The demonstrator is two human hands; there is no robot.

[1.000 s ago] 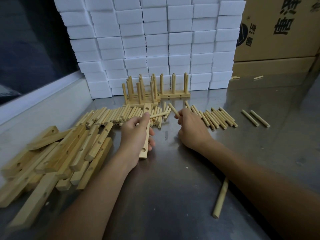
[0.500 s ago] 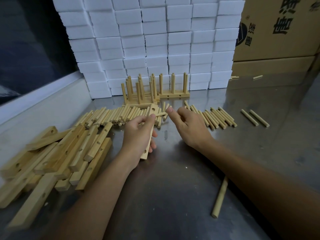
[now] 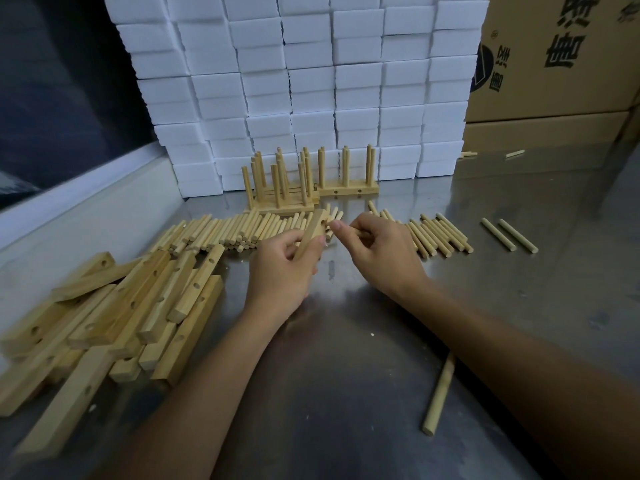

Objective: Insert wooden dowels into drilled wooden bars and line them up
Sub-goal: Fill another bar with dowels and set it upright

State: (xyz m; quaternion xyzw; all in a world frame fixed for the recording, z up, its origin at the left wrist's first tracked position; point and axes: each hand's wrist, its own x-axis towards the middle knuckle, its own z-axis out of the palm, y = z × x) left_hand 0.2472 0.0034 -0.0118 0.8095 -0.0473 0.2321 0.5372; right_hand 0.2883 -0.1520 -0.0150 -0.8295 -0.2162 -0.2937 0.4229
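**Dowel meets drilled bar above the steel table**

The steel table (image 3: 363, 358) is the landmark. At its far edge stands a wall of white foam blocks (image 3: 311, 81), with cardboard boxes (image 3: 554, 64) to the right of that wall. On the table's left side lies a loose heap of drilled wooden bars (image 3: 114, 306). Just in front of the foam wall stand the finished bars with upright dowels (image 3: 304, 181). Across the table's middle runs a row of loose dowels (image 3: 225, 230), continuing to the right as a second batch (image 3: 436, 233), with two stray dowels (image 3: 509, 234) farther right and a single dowel (image 3: 438, 396) on the near side.

Above the table's centre, the left hand (image 3: 280, 271) grips one drilled bar (image 3: 313, 232), fingers curled round it, its far end tilted up. The right hand (image 3: 377, 251) pinches a short dowel (image 3: 334, 224) between thumb and forefinger, its tip at the hole near the bar's raised end.
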